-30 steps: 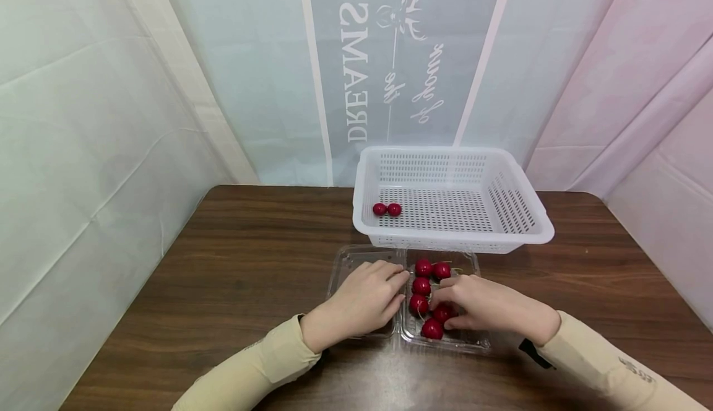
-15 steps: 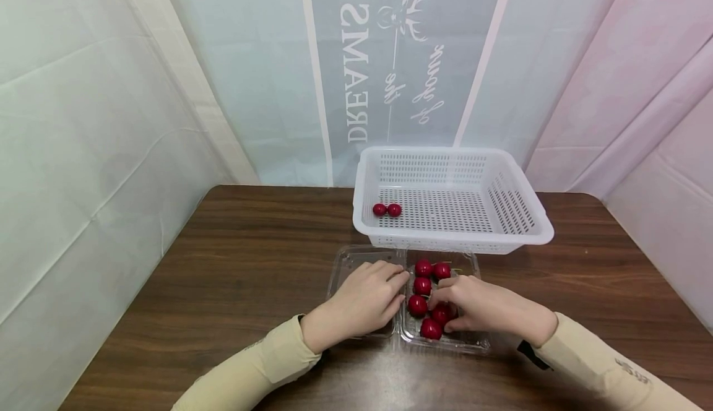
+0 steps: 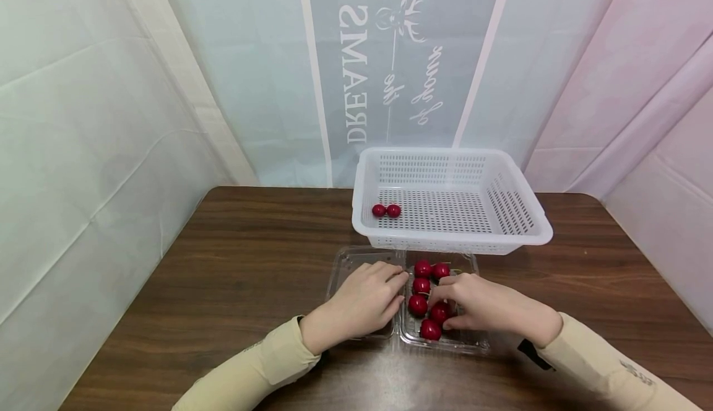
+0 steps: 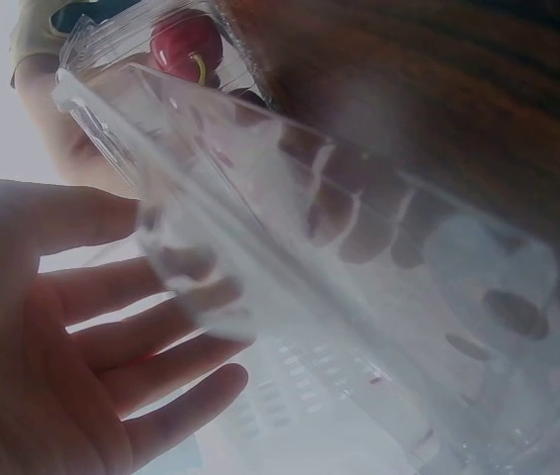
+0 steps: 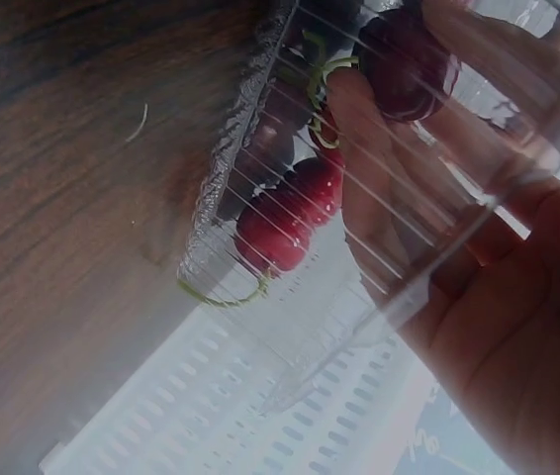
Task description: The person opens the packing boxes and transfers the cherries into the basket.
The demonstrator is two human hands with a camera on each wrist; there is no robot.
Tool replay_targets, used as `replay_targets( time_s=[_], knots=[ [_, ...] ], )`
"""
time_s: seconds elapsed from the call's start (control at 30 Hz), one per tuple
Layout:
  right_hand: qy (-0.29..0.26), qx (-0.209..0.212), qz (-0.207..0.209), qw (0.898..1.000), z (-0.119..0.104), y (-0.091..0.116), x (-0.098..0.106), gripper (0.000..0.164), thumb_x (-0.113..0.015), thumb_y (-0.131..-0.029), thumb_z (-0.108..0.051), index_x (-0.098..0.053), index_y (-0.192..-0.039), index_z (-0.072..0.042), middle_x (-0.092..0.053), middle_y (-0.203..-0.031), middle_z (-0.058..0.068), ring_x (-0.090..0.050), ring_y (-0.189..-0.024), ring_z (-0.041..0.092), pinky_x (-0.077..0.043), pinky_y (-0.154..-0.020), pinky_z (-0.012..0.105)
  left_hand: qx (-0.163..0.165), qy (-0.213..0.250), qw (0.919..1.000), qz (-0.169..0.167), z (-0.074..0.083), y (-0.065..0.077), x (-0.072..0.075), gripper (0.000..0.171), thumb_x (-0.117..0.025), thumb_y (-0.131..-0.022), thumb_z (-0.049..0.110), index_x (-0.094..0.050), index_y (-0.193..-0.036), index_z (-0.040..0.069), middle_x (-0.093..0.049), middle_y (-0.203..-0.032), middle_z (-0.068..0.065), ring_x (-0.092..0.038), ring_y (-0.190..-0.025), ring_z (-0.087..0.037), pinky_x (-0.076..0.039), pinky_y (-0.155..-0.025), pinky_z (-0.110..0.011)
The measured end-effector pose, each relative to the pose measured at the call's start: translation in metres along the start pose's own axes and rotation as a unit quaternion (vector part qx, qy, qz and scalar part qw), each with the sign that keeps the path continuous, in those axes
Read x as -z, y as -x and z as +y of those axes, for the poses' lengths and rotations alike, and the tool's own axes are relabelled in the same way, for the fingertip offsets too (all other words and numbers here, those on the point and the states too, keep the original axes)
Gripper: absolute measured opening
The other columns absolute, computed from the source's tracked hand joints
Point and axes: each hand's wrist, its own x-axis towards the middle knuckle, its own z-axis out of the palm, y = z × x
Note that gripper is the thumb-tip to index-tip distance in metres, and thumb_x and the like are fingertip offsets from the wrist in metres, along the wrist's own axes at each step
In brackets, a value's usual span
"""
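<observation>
Head view shows one cherry [image 3: 439, 314] in the near half of the clear tray [image 3: 445, 345], pinched between thumb and curled fingers of the nearer right hand [image 3: 482, 304], while the left hand [image 3: 362, 298], fingers loosely spread, lies beside the tray's left edge.

Beyond the left hand [image 3: 359, 299], on a grey panel [image 3: 473, 2] of the hanging cloth, I'm seeing DREAMS [image 3: 355, 73] running sideways and reversed in white capitals. Farther beyond the right hand [image 3: 470, 302], white script is apparently reading "the" [image 3: 388, 89] and "of your" [image 3: 427, 83], with an antlered deer-head sign [image 3: 403, 18] sitting alongside, while that arm's sleeve [image 3: 590, 352] is carrying dark lettering [image 3: 635, 372] too small for reading.
</observation>
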Motion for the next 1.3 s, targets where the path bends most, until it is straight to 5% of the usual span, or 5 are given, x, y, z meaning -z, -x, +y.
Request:
replay_targets(
  time_s=[0.33, 0.8, 1.3],
  knots=[
    [-0.018, -0.001, 0.013, 1.0, -0.001, 0.002, 0.007, 0.025, -0.08, -0.072, -0.019, -0.068, -0.093, -0.014, -0.068, -0.088, -0.006, -0.059, -0.076, -0.002, -0.05, -0.064, 0.016, -0.004, 0.002, 0.9999, 0.011, -0.001, 0.0, -0.001, 0.033, -0.062, -0.088, 0.03, -0.066, -0.116, 0.012, -0.065, -0.116, -0.001, -0.059, -0.108, -0.015, -0.049, -0.083, -0.03],
    [-0.054, -0.029, 0.023, 0.998, -0.003, 0.005, 0.021, 0.022, -0.077, -0.077, -0.018, -0.068, -0.096, -0.01, -0.068, -0.085, -0.006, -0.052, -0.061, -0.006, -0.044, -0.055, 0.011, -0.001, 0.003, 1.0, 0.003, 0.0, 0.0, -0.001, 0.033, -0.06, -0.089, 0.031, -0.066, -0.116, 0.013, -0.064, -0.116, 0.0, -0.058, -0.108, -0.015, -0.049, -0.082, -0.03],
    [-0.027, -0.026, 0.058, 0.998, -0.003, 0.006, 0.031, 0.021, -0.078, -0.076, -0.025, -0.069, -0.09, -0.014, -0.064, -0.079, -0.012, -0.053, -0.062, -0.004, -0.044, -0.057, 0.011, -0.003, 0.003, 1.0, 0.005, 0.0, 0.0, 0.0, 0.033, -0.061, -0.089, 0.031, -0.066, -0.116, 0.013, -0.065, -0.116, -0.001, -0.059, -0.107, -0.015, -0.049, -0.082, -0.03]
  ],
)
